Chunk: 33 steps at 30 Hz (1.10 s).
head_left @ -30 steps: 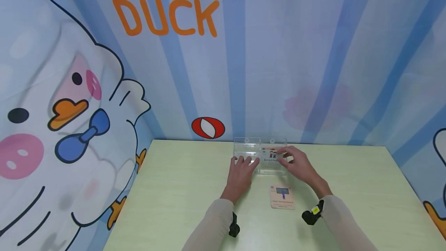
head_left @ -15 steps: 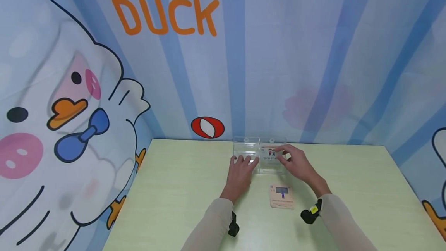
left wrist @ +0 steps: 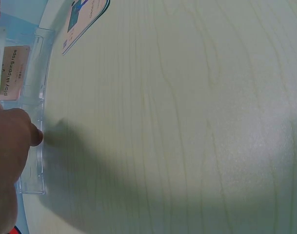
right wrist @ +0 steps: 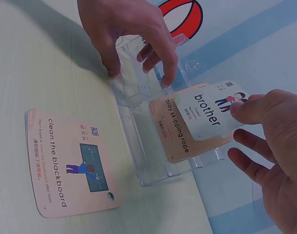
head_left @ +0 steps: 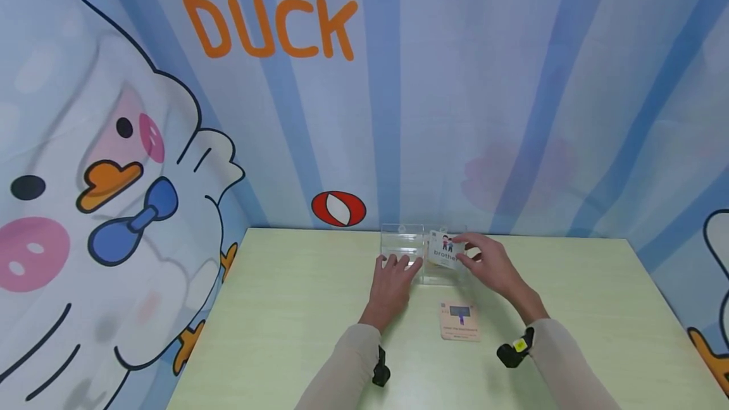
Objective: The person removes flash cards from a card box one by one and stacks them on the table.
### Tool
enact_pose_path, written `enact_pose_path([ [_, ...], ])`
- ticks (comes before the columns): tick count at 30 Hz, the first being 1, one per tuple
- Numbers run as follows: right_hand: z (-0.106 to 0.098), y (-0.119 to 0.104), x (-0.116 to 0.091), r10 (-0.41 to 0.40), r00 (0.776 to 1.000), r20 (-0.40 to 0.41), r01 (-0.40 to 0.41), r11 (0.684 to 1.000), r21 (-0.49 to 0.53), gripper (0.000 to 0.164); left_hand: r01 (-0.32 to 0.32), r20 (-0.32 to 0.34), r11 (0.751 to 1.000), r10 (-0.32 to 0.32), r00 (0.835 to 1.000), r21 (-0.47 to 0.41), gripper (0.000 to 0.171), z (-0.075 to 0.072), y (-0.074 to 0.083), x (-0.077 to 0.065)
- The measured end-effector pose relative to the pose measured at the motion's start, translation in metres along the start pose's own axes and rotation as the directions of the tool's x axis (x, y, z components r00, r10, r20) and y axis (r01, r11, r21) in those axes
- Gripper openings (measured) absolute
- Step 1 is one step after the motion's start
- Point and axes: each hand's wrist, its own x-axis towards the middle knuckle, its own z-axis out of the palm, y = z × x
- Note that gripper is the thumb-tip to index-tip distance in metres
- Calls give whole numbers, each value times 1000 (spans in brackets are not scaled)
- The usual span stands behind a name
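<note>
My right hand (head_left: 494,267) pinches a white flash card (right wrist: 207,114) reading "brother" between thumb and fingers; it tilts above the right compartment of a clear plastic card holder (right wrist: 131,114). Behind it, a pinkish card (right wrist: 170,141) reading "play skipping rope" stands in that same compartment. My left hand (head_left: 390,286) grips the holder's left compartment, its thumb at the front edge and its fingers curled inside, as the right wrist view shows. A pinkish stack of cards (head_left: 460,328), topped by "clean the blackboard", lies on the table in front of the holder.
The holder stands near the back edge of the pale wood-grain table (head_left: 285,334), close to a blue striped backdrop (head_left: 433,112) with a cartoon duck (head_left: 114,144). A small black camera sits on each wrist.
My right hand has drawn the "brother" card forward and tilted it, away from its more upright position in the right compartment. My left hand keeps its place on the holder.
</note>
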Motion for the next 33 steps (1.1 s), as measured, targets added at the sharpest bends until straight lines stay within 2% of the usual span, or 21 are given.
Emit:
enact_pose_path([
  [15,-14,-6,-13,-29,999,-29,31,997,65,41,-4,-9,1000,4,1000,12,62,0,-1,-1],
  [22,-16,-5,-25,52,998,23,-54,994,93,45,-7,-10,1000,7,1000,18,64,1,0,-1],
  [33,-10,4,-47,99,989,109,-113,985,131,48,1,-7,1000,-1,1000,16,66,1,1,0],
])
